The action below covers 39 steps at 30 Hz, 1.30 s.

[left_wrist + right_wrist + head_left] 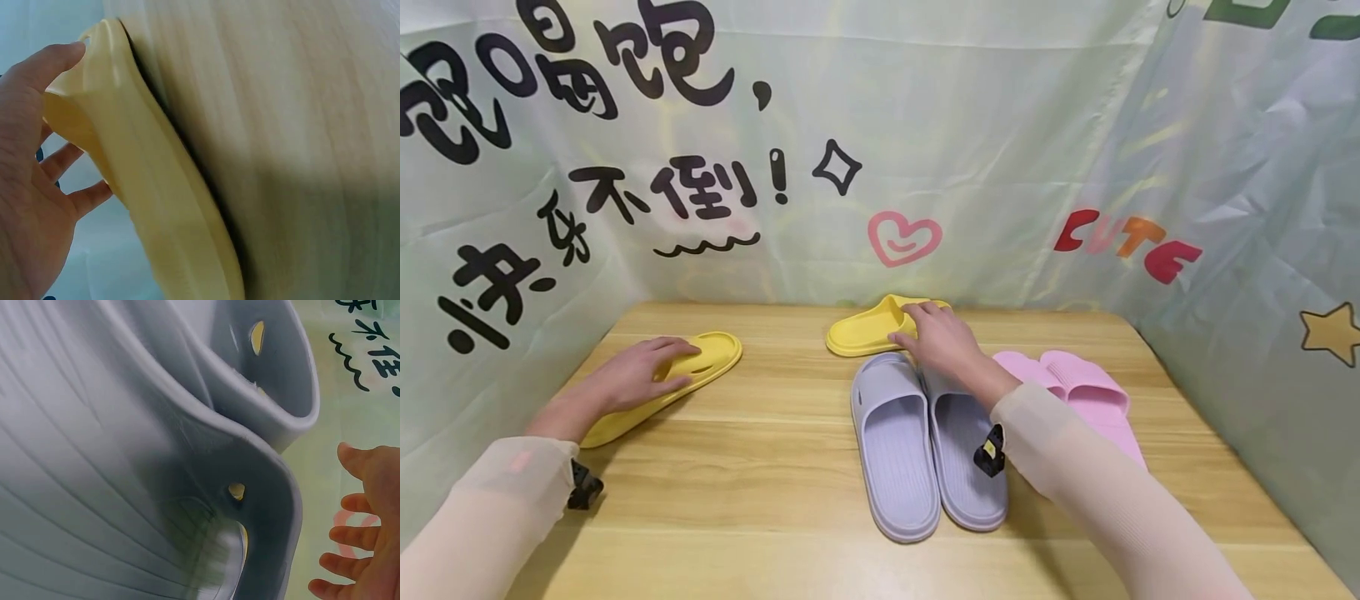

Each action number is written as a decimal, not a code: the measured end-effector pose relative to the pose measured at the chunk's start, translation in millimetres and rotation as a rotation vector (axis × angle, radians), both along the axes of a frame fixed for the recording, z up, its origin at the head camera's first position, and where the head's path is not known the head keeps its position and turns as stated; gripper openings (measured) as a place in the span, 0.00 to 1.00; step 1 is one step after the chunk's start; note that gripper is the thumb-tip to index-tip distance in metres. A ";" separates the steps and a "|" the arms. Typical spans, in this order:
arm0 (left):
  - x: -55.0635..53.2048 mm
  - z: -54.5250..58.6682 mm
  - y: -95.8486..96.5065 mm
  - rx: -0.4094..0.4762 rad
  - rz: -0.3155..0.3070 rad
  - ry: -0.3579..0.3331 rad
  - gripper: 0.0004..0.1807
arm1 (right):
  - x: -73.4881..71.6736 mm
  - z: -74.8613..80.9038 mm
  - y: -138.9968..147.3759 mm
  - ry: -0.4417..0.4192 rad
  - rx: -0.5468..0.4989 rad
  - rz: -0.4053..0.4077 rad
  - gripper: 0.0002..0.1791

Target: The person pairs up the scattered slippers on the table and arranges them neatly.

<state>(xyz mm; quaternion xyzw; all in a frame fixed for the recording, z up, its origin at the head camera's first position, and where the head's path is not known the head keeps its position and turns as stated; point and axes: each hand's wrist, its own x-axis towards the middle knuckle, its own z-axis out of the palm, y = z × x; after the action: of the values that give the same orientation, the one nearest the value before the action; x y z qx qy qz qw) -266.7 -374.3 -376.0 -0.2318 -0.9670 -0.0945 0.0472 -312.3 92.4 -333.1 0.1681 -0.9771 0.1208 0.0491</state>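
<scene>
Spanning the strap of the left yellow slipper (720, 351), the left hand (634, 377) in the head view has its thumb on the near side and its fingers across the top. The right hand (946, 340) is over the right yellow slipper (867, 330), just beside the back cloth (985, 125); contact cannot be told. Both lie on the wooden table (737, 517), well apart. The lavender slippers (898, 462) sit side by side, as do the pink slippers (1088, 375), so two colours appear already paired and only the yellow two remain unpaired.

In the left wrist view, thumb and fingers curl round opposite sides of the strap, apparently gripping it, though some fingertips are hidden.

In the right wrist view, the right hand's fingers are spread with nothing between them; yellow shows through holes in the lavender slippers.
</scene>
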 end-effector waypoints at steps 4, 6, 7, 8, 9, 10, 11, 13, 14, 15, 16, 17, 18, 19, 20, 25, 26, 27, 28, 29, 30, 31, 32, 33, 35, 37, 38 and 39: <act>-0.2 -2.1 -4.9 0.030 0.012 -0.008 0.29 | -7.2 0.0 -3.8 0.019 0.036 0.000 0.37; -0.5 -2.9 -7.0 0.047 0.021 -0.016 0.29 | -10.5 0.3 -6.1 0.019 0.050 -0.003 0.37; -0.6 -3.2 -7.8 0.055 0.027 -0.021 0.29 | -12.1 0.1 -7.2 0.020 0.056 -0.002 0.37; -0.8 -3.2 -8.2 0.061 0.032 -0.025 0.29 | -13.7 0.0 -8.2 0.020 0.060 -0.002 0.36; -1.0 -3.2 -8.5 0.066 0.034 -0.029 0.29 | -15.4 -0.1 -9.3 0.020 0.066 -0.001 0.36; -1.1 -3.1 -8.7 0.070 0.035 -0.029 0.29 | -17.3 -0.5 -10.2 0.019 0.070 -0.001 0.36; -1.3 -2.8 -8.8 0.073 0.034 -0.029 0.29 | -19.1 -0.8 -11.1 0.016 0.072 0.000 0.36; -1.7 -2.5 -8.9 0.076 0.028 -0.024 0.29 | -23.0 -1.7 -12.5 0.010 0.078 0.002 0.36; -1.8 -2.3 -8.8 0.076 0.024 -0.021 0.29 | -25.1 -2.2 -13.1 0.005 0.081 0.002 0.36; -2.1 -2.3 -8.9 0.075 0.019 -0.019 0.29 | -27.1 -2.6 -13.6 -0.001 0.084 0.005 0.36; -2.2 -2.3 -9.1 0.072 0.017 -0.018 0.29 | -29.2 -3.0 -13.9 -0.008 0.085 0.006 0.36; -2.4 -2.4 -9.4 0.073 0.014 -0.019 0.29 | -31.2 -3.3 -14.2 -0.016 0.085 0.006 0.37; -2.5 -2.7 -9.8 0.072 0.012 -0.019 0.29 | -33.3 -3.5 -14.3 -0.023 0.087 0.007 0.37; -2.6 -3.0 -10.2 0.073 0.011 -0.022 0.29 | -35.3 -3.7 -14.4 -0.032 0.085 0.007 0.37; -2.6 -3.3 -10.5 0.075 0.009 -0.024 0.29 | -37.3 -3.7 -14.5 -0.043 0.081 0.008 0.37; -2.6 -6.9 -11.5 0.098 0.003 -0.038 0.29 | -47.1 -3.5 -14.0 -0.092 0.069 0.006 0.37; -2.6 -7.9 -11.4 0.100 0.002 -0.037 0.29 | -49.0 -3.4 -13.9 -0.099 0.072 0.007 0.37; -2.6 -8.8 -11.3 0.101 0.001 -0.034 0.29 | -50.8 -3.3 -13.8 -0.106 0.075 0.008 0.37; -2.4 -9.7 -11.1 0.101 0.002 -0.032 0.29 | -52.8 -3.4 -13.9 -0.110 0.079 0.008 0.37; -2.3 -10.4 -10.8 0.101 0.001 -0.028 0.28 | -54.7 -3.4 -13.9 -0.113 0.085 0.009 0.37; -2.4 -11.0 -10.5 0.100 0.000 -0.023 0.28 | -56.5 -3.3 -14.1 -0.116 0.087 0.009 0.37; -2.4 -11.5 -10.1 0.099 -0.001 -0.017 0.28 | -58.2 -3.3 -14.3 -0.121 0.088 0.010 0.37; -2.3 -11.8 -9.7 0.099 -0.002 -0.012 0.28 | -59.8 -3.2 -14.5 -0.125 0.092 0.010 0.37; -2.0 -11.9 -9.3 0.100 -0.003 -0.008 0.28 | -61.3 -3.2 -15.0 -0.128 0.093 0.010 0.37; -1.4 -12.0 -8.8 0.104 -0.001 -0.004 0.28 | -63.8 -3.2 -16.1 -0.137 0.095 0.008 0.37; -0.3 -11.8 -8.7 0.107 0.000 -0.001 0.28 | -65.7 -3.4 -17.5 -0.153 0.090 0.002 0.37; 0.4 -11.6 -8.8 0.107 0.001 -0.001 0.28 | -66.6 -3.6 -18.3 -0.160 0.090 -0.001 0.37; 1.2 -11.4 -9.0 0.107 0.003 -0.002 0.29 | -67.4 -3.9 -19.1 -0.167 0.092 -0.003 0.37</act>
<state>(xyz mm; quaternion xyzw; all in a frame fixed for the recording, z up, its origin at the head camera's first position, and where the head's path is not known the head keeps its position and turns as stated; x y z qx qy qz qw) -265.5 -383.4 -387.5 -0.2276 -0.9609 -0.1461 0.0590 -379.8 73.3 -337.0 0.1582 -0.9825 0.0893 -0.0402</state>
